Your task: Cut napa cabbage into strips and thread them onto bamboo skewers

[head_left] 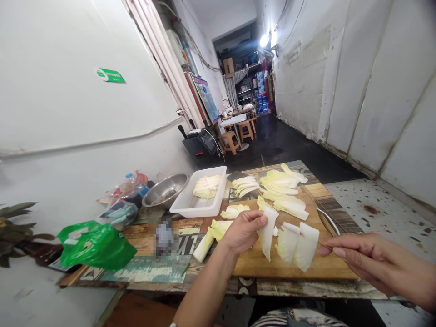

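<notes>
My left hand pinches a piece of napa cabbage leaf that hangs down over the wooden cutting board. Between the fingers of my right hand is a thin wooden skewer pointing left. Threaded on its tip are white-and-pale-green cabbage pieces, held just left of that hand. The leaf in my left hand is apart from the skewered pieces. More cut cabbage leaves lie on the far part of the board, and others sit left of my left wrist.
A white plastic tub holds skewered cabbage, beside a steel bowl. Sliced cabbage rests near a dark blade. A knife edge and loose skewers lie at the board's right. A green plastic bag sits at left.
</notes>
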Available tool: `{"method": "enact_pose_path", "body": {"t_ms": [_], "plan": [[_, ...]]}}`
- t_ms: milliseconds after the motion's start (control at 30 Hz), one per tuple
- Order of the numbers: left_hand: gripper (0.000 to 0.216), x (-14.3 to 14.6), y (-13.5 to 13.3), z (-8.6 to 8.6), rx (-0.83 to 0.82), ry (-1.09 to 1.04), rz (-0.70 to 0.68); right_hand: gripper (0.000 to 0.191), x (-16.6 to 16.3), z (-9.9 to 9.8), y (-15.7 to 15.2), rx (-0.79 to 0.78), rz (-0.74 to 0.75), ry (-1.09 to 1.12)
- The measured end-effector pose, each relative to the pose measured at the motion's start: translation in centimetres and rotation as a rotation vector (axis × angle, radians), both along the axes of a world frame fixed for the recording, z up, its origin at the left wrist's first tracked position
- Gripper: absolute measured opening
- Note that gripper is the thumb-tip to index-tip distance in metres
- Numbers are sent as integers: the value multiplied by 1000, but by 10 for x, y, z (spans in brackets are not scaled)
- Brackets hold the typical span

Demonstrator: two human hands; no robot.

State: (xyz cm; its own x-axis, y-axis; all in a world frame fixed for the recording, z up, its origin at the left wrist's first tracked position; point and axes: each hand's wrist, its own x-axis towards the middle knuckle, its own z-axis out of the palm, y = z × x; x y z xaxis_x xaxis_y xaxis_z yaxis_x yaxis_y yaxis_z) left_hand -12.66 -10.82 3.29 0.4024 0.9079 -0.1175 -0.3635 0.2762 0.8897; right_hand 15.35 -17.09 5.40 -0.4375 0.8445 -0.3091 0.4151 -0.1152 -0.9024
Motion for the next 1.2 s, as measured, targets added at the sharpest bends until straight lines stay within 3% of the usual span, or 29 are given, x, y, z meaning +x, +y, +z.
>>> {"method": "enact_pose_path", "body": {"t_ms": [167, 500, 733, 1000, 1200], "plan": [[41, 2, -1, 3, 59, 59, 6, 66, -2, -5, -6, 15, -114, 37], [40, 3, 0, 4, 205, 182, -20, 67, -4, 5, -8, -76, -82, 59], [41, 4, 2, 6, 207, 202, -17, 82, -1, 2, 7, -132, 82, 70], [43, 3, 6, 2, 159, 174, -9, 72, 1, -3, 13, -120, 79, 108], [42, -3, 8, -4, 89, 122, 35, 80, 0, -3, 16, -138, 80, 98]]}}
